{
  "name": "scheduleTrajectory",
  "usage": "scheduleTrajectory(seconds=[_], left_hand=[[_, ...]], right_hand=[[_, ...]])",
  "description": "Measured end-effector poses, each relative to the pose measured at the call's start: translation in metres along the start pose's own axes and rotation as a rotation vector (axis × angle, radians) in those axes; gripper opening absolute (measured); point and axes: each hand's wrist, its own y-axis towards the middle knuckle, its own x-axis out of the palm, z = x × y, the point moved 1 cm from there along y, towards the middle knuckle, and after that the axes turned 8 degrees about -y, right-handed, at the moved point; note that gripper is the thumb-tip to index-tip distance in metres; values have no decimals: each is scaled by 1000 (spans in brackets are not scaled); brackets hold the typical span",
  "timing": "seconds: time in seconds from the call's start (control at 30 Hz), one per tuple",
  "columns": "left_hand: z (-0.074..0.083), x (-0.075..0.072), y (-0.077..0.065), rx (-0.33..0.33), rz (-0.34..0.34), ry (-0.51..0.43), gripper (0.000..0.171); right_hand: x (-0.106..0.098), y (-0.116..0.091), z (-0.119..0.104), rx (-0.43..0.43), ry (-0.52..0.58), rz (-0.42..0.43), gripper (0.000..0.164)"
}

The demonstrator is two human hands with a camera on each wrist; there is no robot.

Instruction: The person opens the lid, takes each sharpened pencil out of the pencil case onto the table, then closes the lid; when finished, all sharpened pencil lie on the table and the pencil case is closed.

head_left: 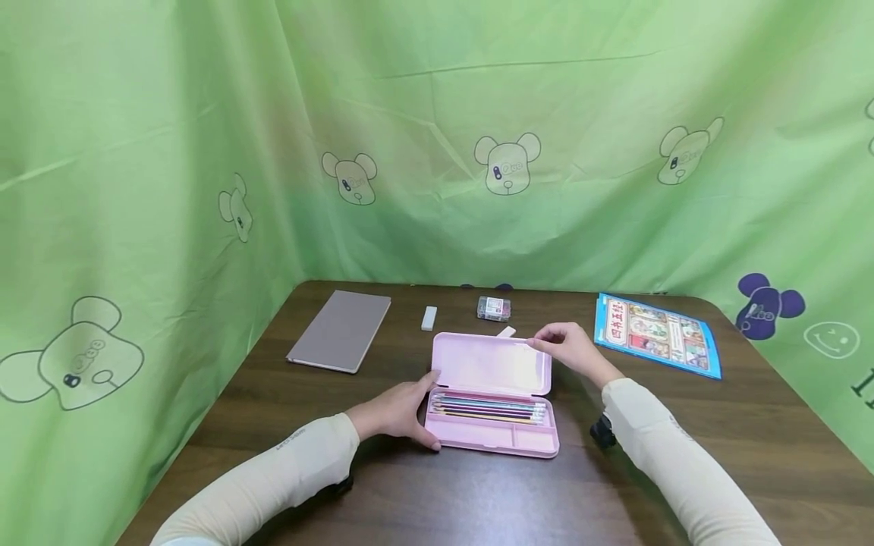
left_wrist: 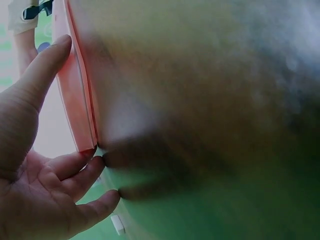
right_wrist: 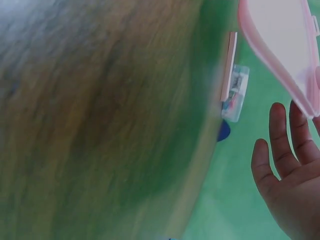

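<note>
A pink pencil case (head_left: pixel 478 434) stands open on the table, its lid (head_left: pixel 488 362) raised at the back. Several pencils (head_left: pixel 488 407) lie side by side in its long rear compartment; the front compartments hold nothing visible. At the case's left end, my left hand (head_left: pixel 399 411) holds it, thumb by the front corner and fingers toward the back. The left wrist view shows this thumb (left_wrist: pixel 52 55) against the case's side. My right hand (head_left: pixel 570 350) pinches the lid's upper right corner, and in the right wrist view its other fingers (right_wrist: pixel 282 142) are spread.
Behind the case are a small white block (head_left: pixel 429 318), a clear little box (head_left: pixel 494 308) and a white piece (head_left: pixel 507 332) partly hidden by the lid. A grey notebook (head_left: pixel 341 331) lies at left, a blue-edged picture book (head_left: pixel 657 336) at right. Green curtain (head_left: pixel 423 227) borders the table.
</note>
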Motion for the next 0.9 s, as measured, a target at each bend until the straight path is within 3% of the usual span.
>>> scheduleTrajectory(seconds=[0.43,0.73,0.9], left_hand=[[2,-2,3,-55,-28,37,116],[4,-6,5,-91,-53,50,116],[6,-6,5,-94,-59,58,116]], right_hand=[[-26,-37,12,20,14,23,26],[-9,-66,-10,-108,-9,-190,24],[1,-70,-21,-129,-191,-252,19]])
